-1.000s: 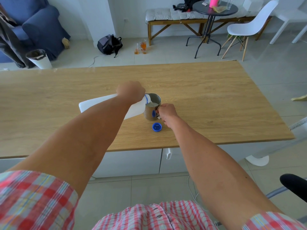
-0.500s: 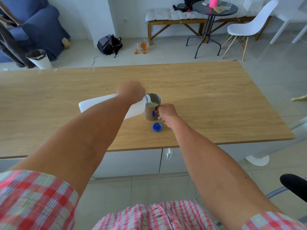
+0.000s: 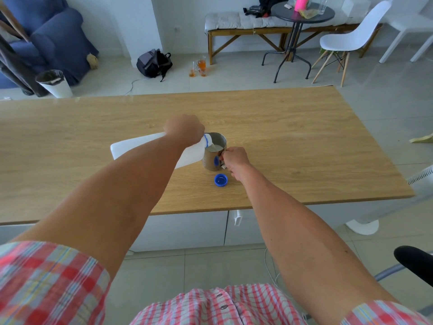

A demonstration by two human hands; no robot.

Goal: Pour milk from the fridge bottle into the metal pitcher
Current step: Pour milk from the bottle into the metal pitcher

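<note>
A white plastic milk bottle (image 3: 133, 146) lies tipped nearly flat over the wooden table (image 3: 304, 141), its blue-ringed neck over the rim of the metal pitcher (image 3: 210, 160). My left hand (image 3: 184, 129) grips the bottle near its neck. A thin stream of milk runs into the pitcher, which holds white milk to well above half. My right hand (image 3: 234, 160) is closed on the pitcher's handle at its right side. The bottle's blue cap (image 3: 221, 180) lies upside down on the table just in front of the pitcher.
The table's front edge runs just below the cap, with white drawers under it. Beyond the far edge stand a white bin (image 3: 55, 83), a black backpack (image 3: 153, 63), glasses on the floor (image 3: 199, 66), a round black table (image 3: 302, 12) and a white chair (image 3: 351, 38).
Both hands, bottle and pitcher hold the same position; milk keeps flowing into the pitcher.
</note>
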